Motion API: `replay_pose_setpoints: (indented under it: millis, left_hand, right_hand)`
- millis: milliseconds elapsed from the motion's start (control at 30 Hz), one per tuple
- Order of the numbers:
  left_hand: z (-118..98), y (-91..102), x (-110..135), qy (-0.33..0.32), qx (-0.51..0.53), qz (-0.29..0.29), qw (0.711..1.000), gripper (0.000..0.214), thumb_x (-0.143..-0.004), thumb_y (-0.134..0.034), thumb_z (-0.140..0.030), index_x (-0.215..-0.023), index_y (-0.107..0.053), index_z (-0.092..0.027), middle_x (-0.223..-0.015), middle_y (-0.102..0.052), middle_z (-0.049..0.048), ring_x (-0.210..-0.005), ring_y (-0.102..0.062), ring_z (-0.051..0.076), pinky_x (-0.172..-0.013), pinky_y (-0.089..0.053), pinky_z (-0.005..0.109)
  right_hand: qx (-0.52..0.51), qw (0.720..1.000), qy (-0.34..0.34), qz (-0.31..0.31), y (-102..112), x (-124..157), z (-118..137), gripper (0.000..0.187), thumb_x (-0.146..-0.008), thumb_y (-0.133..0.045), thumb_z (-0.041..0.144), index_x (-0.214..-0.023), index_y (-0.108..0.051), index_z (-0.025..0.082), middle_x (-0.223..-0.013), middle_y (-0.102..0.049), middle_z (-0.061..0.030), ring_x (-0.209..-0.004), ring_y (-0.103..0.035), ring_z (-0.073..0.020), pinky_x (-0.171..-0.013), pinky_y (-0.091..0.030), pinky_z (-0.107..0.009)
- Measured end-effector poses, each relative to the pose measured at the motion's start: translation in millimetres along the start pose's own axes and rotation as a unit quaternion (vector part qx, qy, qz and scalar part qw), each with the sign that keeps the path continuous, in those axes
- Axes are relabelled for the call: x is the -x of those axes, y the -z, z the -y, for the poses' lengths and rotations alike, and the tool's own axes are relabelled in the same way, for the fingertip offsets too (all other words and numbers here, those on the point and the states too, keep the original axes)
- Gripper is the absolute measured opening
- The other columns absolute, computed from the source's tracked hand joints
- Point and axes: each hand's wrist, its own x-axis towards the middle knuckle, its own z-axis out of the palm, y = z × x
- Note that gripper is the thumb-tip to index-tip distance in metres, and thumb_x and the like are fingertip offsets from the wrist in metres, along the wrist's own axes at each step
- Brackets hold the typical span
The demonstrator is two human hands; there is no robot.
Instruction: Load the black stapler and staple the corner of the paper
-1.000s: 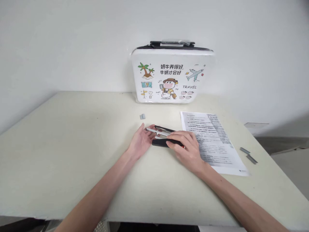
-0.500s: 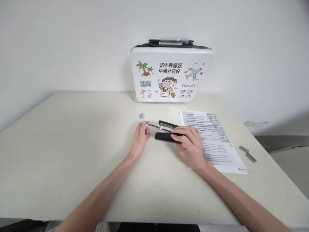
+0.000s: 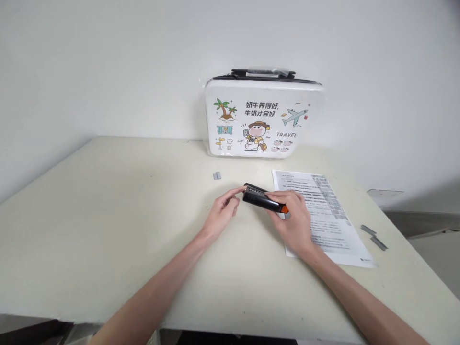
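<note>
A black stapler with an orange patch near its rear end is gripped in my right hand, thumb and fingers closed around its back half. It points left, and its side faces me. My left hand reaches in from the left with the index finger stretched out to the stapler's front end, seemingly touching it. The other left fingers are curled, and I see nothing held in them. Beyond my left hand, a small piece of grey staple strips lies on the table.
A printed paper sheet lies under and beyond my right hand. Two grey staple strips rest near the table's right edge. At the back, a white cartoon-printed case with a black handle stands against the wall.
The stapler was spread apart with its metal rail sticking out toward my left fingertips; now the rail no longer sticks out and its parts are together. My left index finger has moved right with it.
</note>
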Motion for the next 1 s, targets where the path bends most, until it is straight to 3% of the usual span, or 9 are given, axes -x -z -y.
replay_pose_setpoints:
  millis: [167, 300, 433, 567, 667, 733, 800, 900, 1000]
  left_hand:
    - [-1, 0.7, -1, 0.042, 0.116, -0.063, 0.99, 0.032, -0.082, -0.069, -0.035, -0.109, -0.066, -0.017, -0.067, -0.038, -0.0085, -0.056, -0.031, 0.009, -0.057, -0.024, 0.025]
    - [-3, 1.8, 1, 0.054, 0.167, -0.038, 0.984, 0.026, -0.081, -0.069, -0.039, -0.094, -0.063, -0.017, -0.063, -0.034, -0.0099, -0.053, -0.026, 0.008, -0.054, -0.018, 0.026]
    - [-4, -1.4, 5, 0.067, 0.167, 0.004, 0.984, 0.025, -0.08, -0.069, -0.04, -0.088, -0.061, -0.018, -0.06, -0.033, -0.0104, -0.051, -0.026, 0.007, -0.053, -0.016, 0.027]
    - [-5, -3.1, 8, 0.073, 0.172, 0.032, 0.982, 0.026, -0.079, -0.072, -0.041, -0.084, -0.061, -0.018, -0.059, -0.037, -0.0095, -0.05, -0.028, 0.007, -0.052, -0.016, 0.026]
    - [-4, 0.1, 8, 0.075, 0.21, 0.025, 0.974, 0.028, -0.077, -0.076, -0.041, -0.082, -0.061, -0.017, -0.059, -0.034, -0.0102, -0.05, -0.025, 0.006, -0.051, -0.016, 0.025]
    - [-2, 3.9, 5, 0.081, 0.255, 0.003, 0.964, 0.028, -0.077, -0.077, -0.039, -0.08, -0.062, -0.017, -0.058, -0.031, -0.011, -0.049, -0.024, 0.006, -0.05, -0.017, 0.024]
    - [0, 7.8, 1, 0.097, 0.309, -0.025, 0.946, 0.025, -0.078, -0.077, -0.036, -0.081, -0.064, -0.015, -0.058, -0.032, -0.011, -0.048, -0.025, 0.006, -0.049, -0.02, 0.022]
    - [0, 10.8, -4, 0.132, 0.383, -0.061, 0.912, 0.019, -0.085, -0.073, -0.031, -0.082, -0.067, -0.013, -0.06, -0.046, -0.0068, -0.048, -0.038, 0.006, -0.051, -0.033, 0.021]
    - [-4, 7.7, -5, 0.163, 0.42, -0.053, 0.891, 0.027, -0.097, -0.062, -0.033, -0.084, -0.071, -0.011, -0.07, -0.064, 0.0038, -0.064, -0.063, 0.013, -0.068, -0.049, 0.024]
  right_hand:
    - [-0.018, 0.983, -0.177, 0.039, -2, 1, -3, 0.027, -0.089, -0.078, 0.046, -0.106, -0.07, 0.026, -0.104, -0.079, -0.0044, -0.094, -0.071, -0.0274, -0.083, -0.052, -0.04]
    - [-0.021, 0.96, -0.274, 0.055, -11, -3, -9, 0.041, -0.08, -0.081, 0.058, -0.1, -0.068, 0.024, -0.095, -0.077, -0.0055, -0.083, -0.068, -0.0262, -0.077, -0.051, -0.038]
    - [-0.026, 0.956, -0.284, 0.076, -38, -21, -14, 0.049, -0.075, -0.079, 0.064, -0.095, -0.064, 0.022, -0.094, -0.075, -0.0089, -0.085, -0.067, -0.0279, -0.078, -0.05, -0.04]
    - [-0.067, 0.957, -0.272, 0.082, -88, -49, -9, 0.05, -0.075, -0.076, 0.066, -0.094, -0.058, 0.023, -0.094, -0.073, -0.0088, -0.087, -0.068, -0.0287, -0.08, -0.052, -0.042]
    - [-0.088, 0.953, -0.273, 0.099, -121, -66, -1, 0.052, -0.074, -0.076, 0.067, -0.094, -0.055, 0.024, -0.094, -0.072, -0.0088, -0.088, -0.068, -0.029, -0.083, -0.054, -0.046]
    - [-0.121, 0.953, -0.254, 0.114, -129, -71, 4, 0.054, -0.077, -0.075, 0.066, -0.103, -0.056, 0.023, -0.104, -0.072, -0.0111, -0.096, -0.069, -0.0293, -0.089, -0.055, -0.048]
    - [-0.153, 0.956, -0.225, 0.106, -121, -70, 9, 0.054, -0.085, -0.07, 0.062, -0.117, -0.056, 0.021, -0.119, -0.069, -0.0148, -0.109, -0.067, -0.0297, -0.092, -0.057, -0.048]
    - [-0.133, 0.975, -0.164, 0.068, -88, -57, 20, 0.045, -0.097, -0.061, 0.054, -0.129, -0.055, 0.023, -0.132, -0.063, -0.0161, -0.123, -0.062, -0.0298, -0.097, -0.057, -0.05]
    - [-0.067, 0.989, -0.045, 0.125, -48, -35, 35, 0.03, -0.101, -0.059, 0.042, -0.128, -0.06, 0.028, -0.137, -0.059, -0.0132, -0.132, -0.056, -0.0299, -0.11, -0.05, -0.054]
